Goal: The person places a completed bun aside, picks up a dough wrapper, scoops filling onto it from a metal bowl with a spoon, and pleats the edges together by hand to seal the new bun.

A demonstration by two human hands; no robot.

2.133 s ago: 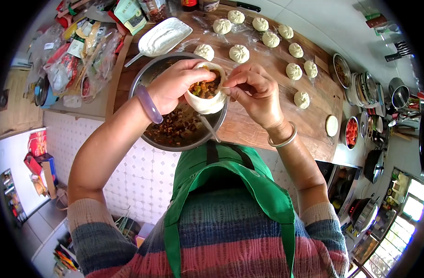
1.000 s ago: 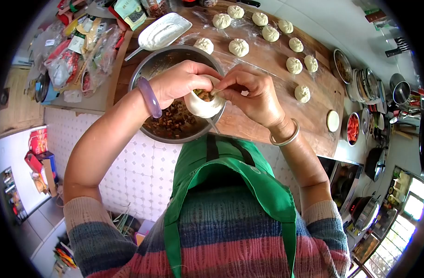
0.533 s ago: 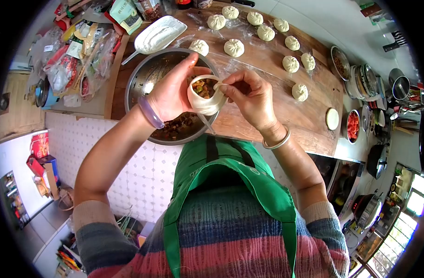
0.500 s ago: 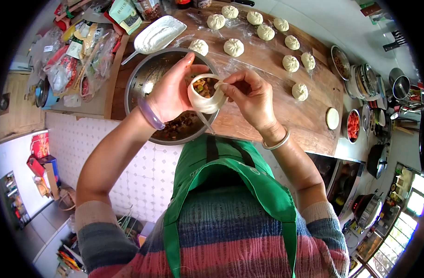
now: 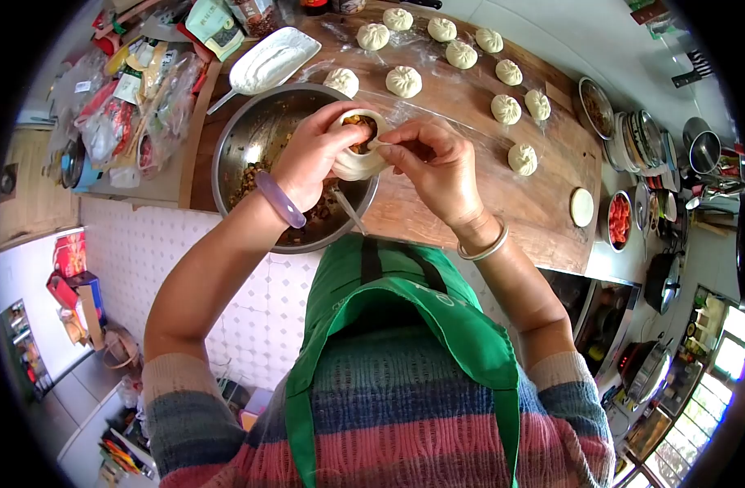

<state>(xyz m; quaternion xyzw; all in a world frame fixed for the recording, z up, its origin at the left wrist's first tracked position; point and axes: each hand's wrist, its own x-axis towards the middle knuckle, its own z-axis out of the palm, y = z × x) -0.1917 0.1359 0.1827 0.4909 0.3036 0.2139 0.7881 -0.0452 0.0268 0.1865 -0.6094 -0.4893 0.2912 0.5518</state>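
A half-closed stuffed bun (image 5: 358,167) is held between my two hands, its dough gathered round a chopped brown and orange filling (image 5: 361,124). My left hand (image 5: 311,146) cups the bun from the left, with the thumb over the opening at the filling. On the right side, my right hand (image 5: 437,167) pinches the pleated dough edge between thumb and fingers. Below the hands stands a steel mixing bowl (image 5: 226,183) with more chopped filling (image 5: 250,180) inside. A utensil handle (image 5: 349,213) leans out over the bowl's near rim.
Several pleated buns (image 5: 404,82) sit on the floured wooden board (image 5: 470,195). One flat dough round (image 5: 582,206) lies at its right. A scoop of flour (image 5: 275,61) rests behind the bowl. Right of the board are a bowl of red pieces (image 5: 619,221) and stacked dishes (image 5: 633,145).
My left hand has turned inward, and its thumb now reaches over the bun's opening. The opening looks smaller. My right hand keeps pinching the edge.
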